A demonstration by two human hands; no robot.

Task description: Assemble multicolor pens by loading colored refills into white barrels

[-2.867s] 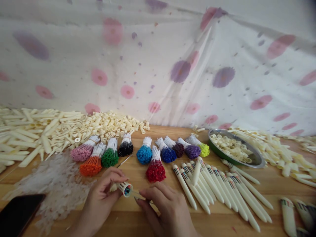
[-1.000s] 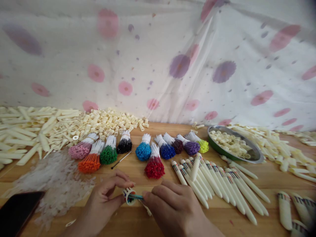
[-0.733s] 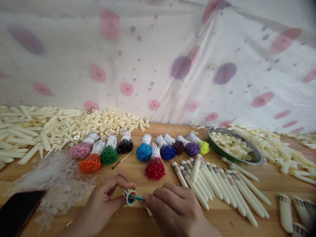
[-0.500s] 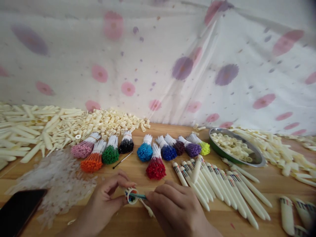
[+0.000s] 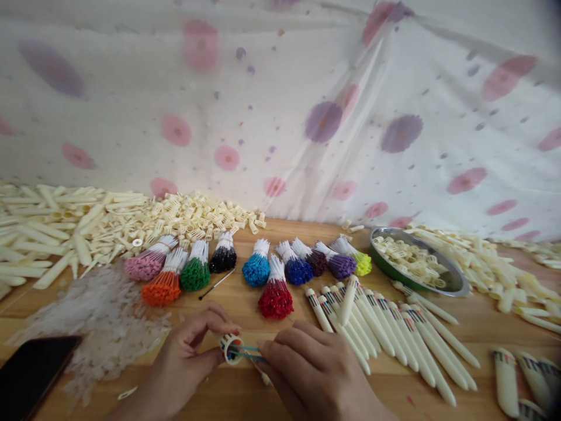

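My left hand (image 5: 186, 356) pinches a short cream slotted pen sleeve (image 5: 225, 345) between thumb and fingers, its round opening turned to the right. Small coloured pieces show in the slots and inside the opening. My right hand (image 5: 318, 368) grips thin teal tweezers (image 5: 249, 349), whose tips reach into that opening; their prongs look slightly apart. Under the tweezers a cream piece (image 5: 265, 379) is partly hidden by the right hand. Just beyond the hands stand bundles of coloured refills, including a red bundle (image 5: 275, 292) and an orange bundle (image 5: 162, 280).
Several cream pens (image 5: 385, 327) with coloured sliders lie in a row at right. A metal bowl (image 5: 465, 286) holds slotted sleeves. Cream barrels (image 5: 39, 234) are heaped at left, near clear plastic bits (image 5: 105, 327) and a black phone (image 5: 39, 374). A patterned curtain (image 5: 263, 88) hangs behind.
The tweezers' prongs have spread a little at the sleeve's opening. Both hands stay nearly in place, and the sleeve has shifted only slightly left.
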